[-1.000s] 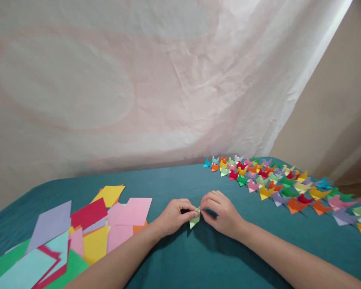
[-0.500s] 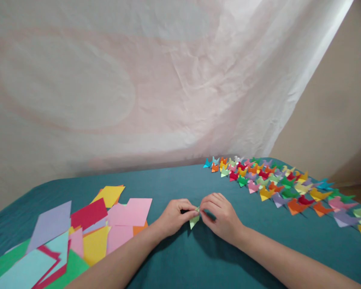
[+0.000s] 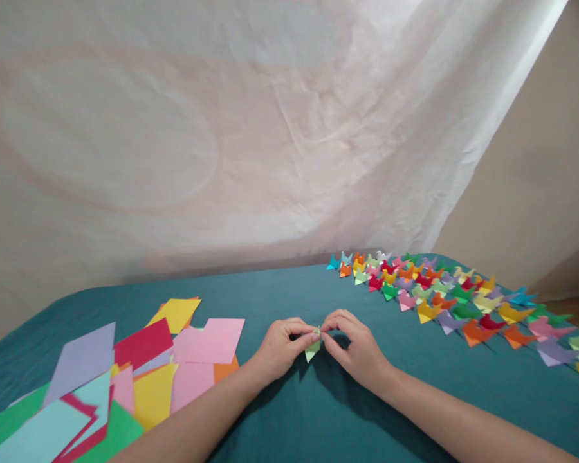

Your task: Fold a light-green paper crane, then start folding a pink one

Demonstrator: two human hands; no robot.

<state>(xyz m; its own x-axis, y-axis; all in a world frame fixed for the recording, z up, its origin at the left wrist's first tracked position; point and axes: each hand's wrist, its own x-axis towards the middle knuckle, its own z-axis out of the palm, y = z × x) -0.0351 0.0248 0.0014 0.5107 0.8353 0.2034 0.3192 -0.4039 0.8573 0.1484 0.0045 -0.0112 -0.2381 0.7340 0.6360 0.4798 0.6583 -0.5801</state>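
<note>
A small piece of folded light green paper (image 3: pixel 312 351) is held just above the table, between my two hands. My left hand (image 3: pixel 284 347) pinches its upper part between thumb and fingers. From the other side, my right hand (image 3: pixel 352 341) has thumb and forefinger closed on its upper right edge. One pointed corner of the paper hangs down below my left thumb. The rest of it is partly hidden by my fingers.
Loose coloured paper sheets (image 3: pixel 207 341) overlap on the left of the teal tablecloth (image 3: pixel 270 418). Rows of small folded paper birds (image 3: pixel 429 311) stand along the right. A pale draped cloth (image 3: pixel 251 128) hangs behind the table.
The light green paper has turned slightly, its lower point now a little higher and further right. My right thumb and forefinger have shifted slightly at its edge; the left hand keeps its pinch.
</note>
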